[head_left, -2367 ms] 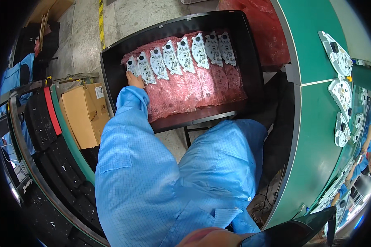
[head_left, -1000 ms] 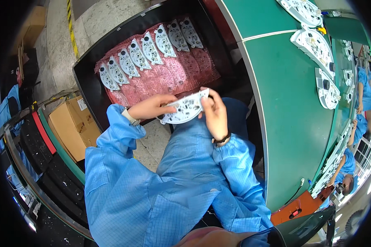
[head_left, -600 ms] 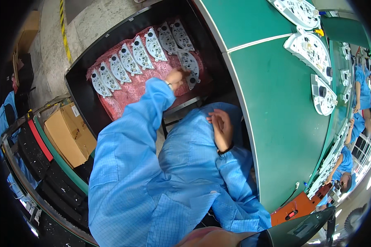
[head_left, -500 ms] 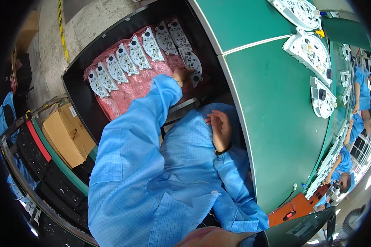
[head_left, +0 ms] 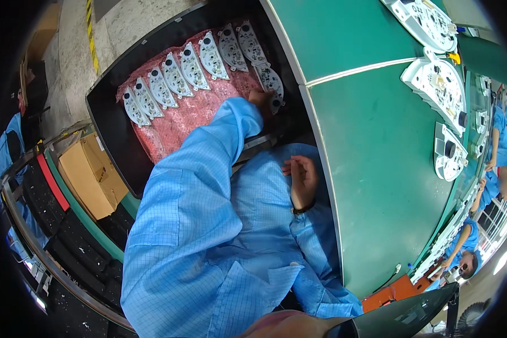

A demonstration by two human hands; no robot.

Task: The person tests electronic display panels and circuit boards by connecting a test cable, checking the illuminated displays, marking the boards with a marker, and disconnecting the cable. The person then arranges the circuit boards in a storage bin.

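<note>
My left hand reaches into a black box, closed at the left edge of a half-moon white instrument cluster panel. Its fingertips are in shadow and partly hidden. Several similar panels stand in a slanting row on pink bubble wrap. Two greyer ones are in the far right corner, just beyond the panel at my hand. Near my lap, beside the table edge, my right hand is raised with loosely bent fingers and nothing in it. A dark band circles its wrist.
The green table borders the box on the right, with white housings along its far side. A cardboard box stands at left beside a rack of black trays. Co-workers in blue sit at far right.
My left hand has moved slightly right, closer in against the panel's edge. My right hand has stayed about where it was, its fingers a little more bent. The whole view has shifted slightly.
</note>
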